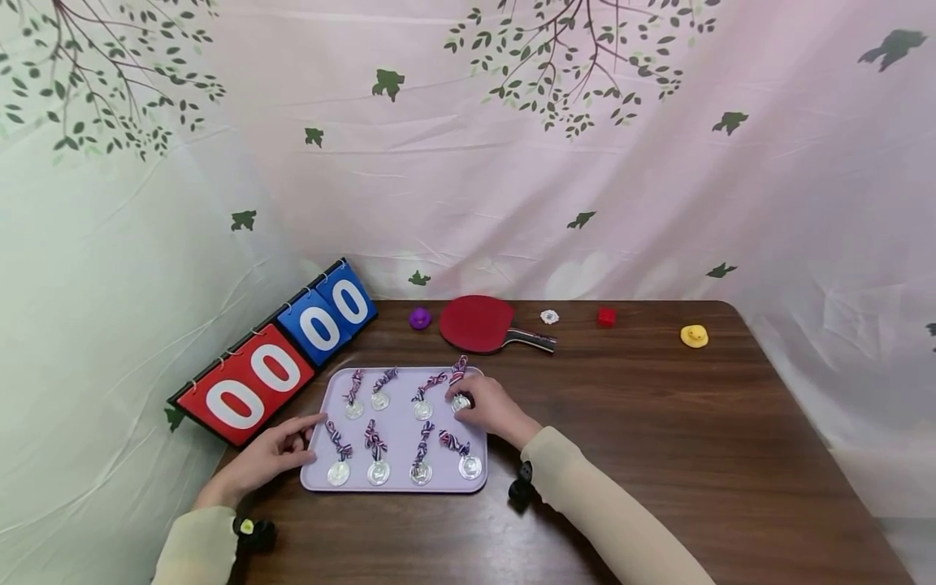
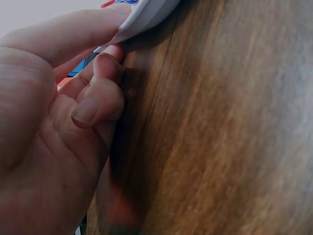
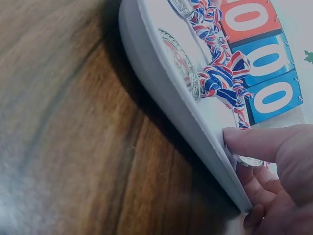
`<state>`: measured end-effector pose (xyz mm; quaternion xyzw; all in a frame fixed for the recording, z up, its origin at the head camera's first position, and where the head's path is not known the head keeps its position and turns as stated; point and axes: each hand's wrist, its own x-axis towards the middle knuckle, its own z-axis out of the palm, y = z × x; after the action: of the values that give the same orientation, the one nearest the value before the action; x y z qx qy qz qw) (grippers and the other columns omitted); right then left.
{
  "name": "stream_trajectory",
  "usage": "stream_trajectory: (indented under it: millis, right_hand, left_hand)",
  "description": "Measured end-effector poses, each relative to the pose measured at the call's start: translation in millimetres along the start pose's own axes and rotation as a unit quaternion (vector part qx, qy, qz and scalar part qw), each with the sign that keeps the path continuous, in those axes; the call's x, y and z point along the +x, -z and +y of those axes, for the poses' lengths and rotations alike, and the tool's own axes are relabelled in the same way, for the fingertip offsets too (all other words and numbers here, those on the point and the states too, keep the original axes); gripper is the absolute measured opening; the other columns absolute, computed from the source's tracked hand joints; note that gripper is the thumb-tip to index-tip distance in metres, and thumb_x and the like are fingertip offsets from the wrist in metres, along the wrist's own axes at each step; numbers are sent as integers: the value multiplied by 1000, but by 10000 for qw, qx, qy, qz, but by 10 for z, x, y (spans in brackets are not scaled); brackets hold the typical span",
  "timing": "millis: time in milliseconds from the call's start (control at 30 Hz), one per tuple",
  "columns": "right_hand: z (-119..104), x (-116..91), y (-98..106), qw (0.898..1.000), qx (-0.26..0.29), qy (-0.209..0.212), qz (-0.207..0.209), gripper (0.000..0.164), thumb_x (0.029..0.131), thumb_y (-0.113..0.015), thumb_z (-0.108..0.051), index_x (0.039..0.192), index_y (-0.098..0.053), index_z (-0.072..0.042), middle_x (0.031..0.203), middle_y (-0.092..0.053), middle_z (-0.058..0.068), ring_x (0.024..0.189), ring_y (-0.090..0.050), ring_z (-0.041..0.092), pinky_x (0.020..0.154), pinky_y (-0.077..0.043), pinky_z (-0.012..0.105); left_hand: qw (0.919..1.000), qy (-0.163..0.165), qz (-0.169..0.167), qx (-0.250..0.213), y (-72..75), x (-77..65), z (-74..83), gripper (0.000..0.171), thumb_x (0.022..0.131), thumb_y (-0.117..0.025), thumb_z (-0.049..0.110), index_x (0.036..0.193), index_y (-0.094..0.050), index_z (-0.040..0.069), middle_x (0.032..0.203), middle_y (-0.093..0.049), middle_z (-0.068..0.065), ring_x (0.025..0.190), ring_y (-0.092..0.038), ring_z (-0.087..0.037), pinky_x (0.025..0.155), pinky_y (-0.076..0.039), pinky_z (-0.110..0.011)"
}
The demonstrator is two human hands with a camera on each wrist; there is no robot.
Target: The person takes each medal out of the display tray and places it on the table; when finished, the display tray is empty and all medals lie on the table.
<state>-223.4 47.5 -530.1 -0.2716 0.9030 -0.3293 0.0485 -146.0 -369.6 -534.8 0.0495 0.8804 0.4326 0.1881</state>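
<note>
On a lilac tray (image 1: 455,431) lie several silver medals (image 1: 470,466), their red, white and blue ribbons knotted up, in two rows. My right hand (image 1: 497,410) reaches over the right rim and pinches the medal (image 1: 460,402) in the back right corner; its ribbon points away toward the back. Seen from the right wrist, the thumb (image 3: 254,142) lies at that medal's edge, and the fingers partly hide it. My left hand (image 1: 263,457) holds the tray's left edge, thumb at the rim (image 2: 142,19) and the other fingers bent alongside.
A flip scoreboard (image 1: 281,353) showing zeros stands behind the tray to the left. Along the table's back lie a purple duck (image 1: 420,318), a red table tennis paddle (image 1: 477,323), a small white piece (image 1: 549,317), a red cube (image 1: 606,317) and a yellow duck (image 1: 694,335).
</note>
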Motion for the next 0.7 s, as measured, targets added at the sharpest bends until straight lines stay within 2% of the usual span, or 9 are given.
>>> stream_trajectory:
  millis: [100,300,567,700]
  right_hand:
    - [18,-5,-16,9999,153,-49,26,29,75,-79,-12,103,-72,-16,104,-65,-4,101,-56,14,90,-43,34]
    - [48,-23,-40,9981,599,-156,59,33,76,-79,-10,107,-70,-16,114,-64,-3,107,-55,14,93,-43,34]
    - [128,-52,-50,9956,927,44,149,38,78,-77,-8,114,-69,-16,112,-64,-4,103,-57,12,90,-45,32]
    - [181,-61,-12,9915,1275,230,142,41,78,-76,-4,118,-68,-14,113,-66,-2,101,-58,13,89,-46,33]
  left_hand:
    - [10000,11,1,-63,1,-8,-5,60,83,-73,31,138,-47,36,100,-52,-11,92,-49,-26,68,-47,-28]
    - [9999,11,0,-107,1,-7,-37,60,84,-72,32,138,-47,36,102,-51,-11,94,-48,-26,68,-47,-28]
    - [9998,39,15,-176,1,-13,-25,60,84,-72,32,138,-47,35,102,-51,-12,93,-49,-26,68,-47,-28]
    - [9998,13,-8,-189,7,-17,-18,59,85,-72,31,138,-47,34,102,-52,-11,93,-49,-26,68,-47,-28]
